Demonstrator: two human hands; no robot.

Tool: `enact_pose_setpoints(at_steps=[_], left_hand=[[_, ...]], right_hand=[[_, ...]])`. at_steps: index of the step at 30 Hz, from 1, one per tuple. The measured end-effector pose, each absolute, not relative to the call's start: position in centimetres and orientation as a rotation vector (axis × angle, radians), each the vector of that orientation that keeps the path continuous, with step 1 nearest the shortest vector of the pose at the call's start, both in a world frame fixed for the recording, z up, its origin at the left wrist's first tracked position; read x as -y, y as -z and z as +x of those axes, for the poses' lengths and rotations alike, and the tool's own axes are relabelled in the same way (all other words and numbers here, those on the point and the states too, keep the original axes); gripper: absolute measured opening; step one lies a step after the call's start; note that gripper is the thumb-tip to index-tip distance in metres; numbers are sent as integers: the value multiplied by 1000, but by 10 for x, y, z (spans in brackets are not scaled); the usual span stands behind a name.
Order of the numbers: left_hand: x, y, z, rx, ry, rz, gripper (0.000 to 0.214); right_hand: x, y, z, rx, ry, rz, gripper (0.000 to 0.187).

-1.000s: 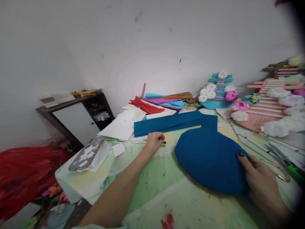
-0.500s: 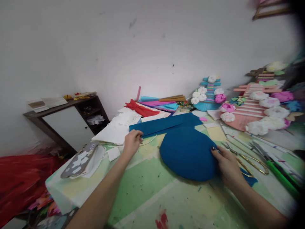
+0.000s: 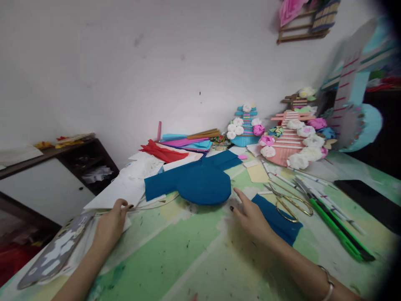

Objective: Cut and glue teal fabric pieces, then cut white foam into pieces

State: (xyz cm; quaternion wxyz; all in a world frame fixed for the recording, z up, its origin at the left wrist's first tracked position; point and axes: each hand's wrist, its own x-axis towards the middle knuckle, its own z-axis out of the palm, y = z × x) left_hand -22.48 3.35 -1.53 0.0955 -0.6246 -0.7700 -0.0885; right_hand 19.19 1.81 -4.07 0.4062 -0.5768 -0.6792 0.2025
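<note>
A rounded dark-blue covered piece lies flat on the table and partly covers a long folded strip of blue crepe paper. Just right of the rounded piece, my right hand has its thumb and fingers apart and holds nothing. My left hand is at the near edge of the white paper sheets, its fingers bent and pressed together. What those fingers pinch, if anything, is hidden. A smaller blue paper piece lies beyond my right wrist, partly under gold-handled scissors.
A green cutter knife, white sticks and a black phone lie on the right. Paper-flowered instrument models stand at the back. Folded coloured papers are by the wall. A patterned phone case sits at left.
The rounded blue piece has moved left onto the strip, and my right hand has let go of it. My left hand has left the strip for the white sheets. The view has turned right.
</note>
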Motion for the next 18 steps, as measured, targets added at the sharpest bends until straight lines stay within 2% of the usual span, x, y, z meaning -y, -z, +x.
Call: enact_pose_setpoints(at_steps=[3, 8, 12, 18], left_hand=[[-35, 12, -220, 2227, 46, -1859, 50], [-34, 14, -217, 2033, -12, -1899, 55], [-32, 26, -226, 2003, 103, -2023, 52], [-35, 38, -236, 2043, 198, -2056, 45]], right_hand=[[-1, 42, 200, 1874, -335, -1576, 57], [6, 40, 225, 1930, 3, -1912, 48], [6, 31, 254, 1845, 212, -2185, 37], [1, 25, 285, 1836, 260, -2383, 25]])
